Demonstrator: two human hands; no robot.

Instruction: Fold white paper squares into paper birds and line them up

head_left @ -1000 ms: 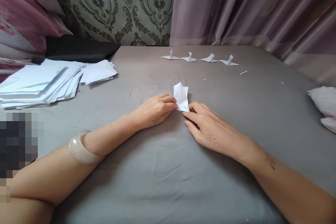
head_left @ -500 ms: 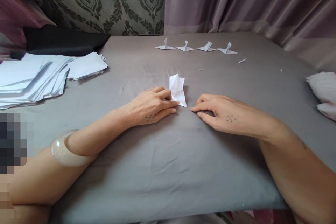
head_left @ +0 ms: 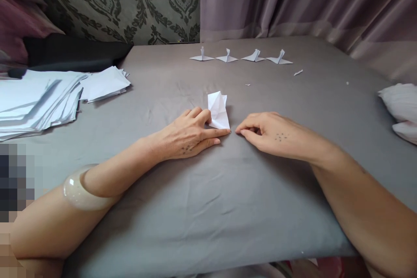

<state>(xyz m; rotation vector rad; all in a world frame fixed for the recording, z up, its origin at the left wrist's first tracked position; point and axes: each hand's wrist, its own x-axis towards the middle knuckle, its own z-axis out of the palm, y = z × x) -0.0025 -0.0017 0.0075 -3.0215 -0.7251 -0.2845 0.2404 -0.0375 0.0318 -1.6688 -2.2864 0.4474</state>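
A small sheet of folded, creased white paper (head_left: 218, 106) lies on the grey cloth in front of me. My left hand (head_left: 192, 134) rests at its lower left. The index finger stretches along the paper's lower edge to its right corner, with the thumb apart below and the other fingers bent against the left side. Just right of that corner, my right hand (head_left: 260, 129) hovers low or rests on the cloth, its thumb and index tips brought together. Nothing shows between those tips, and the paper is not touched by them.
Several folded paper birds (head_left: 228, 57) stand in a row at the back of the grey-covered table (head_left: 195, 217). Paper scraps (head_left: 298, 72) lie nearer. Stacks of white paper (head_left: 39, 100) and a black cloth (head_left: 74, 52) are at left. A whitish bundle (head_left: 399, 104) sits at the right edge.
My left index finger has slid right along the paper's lower edge to the corner. The right thumb and index finger have closed together. The view has shifted slightly.
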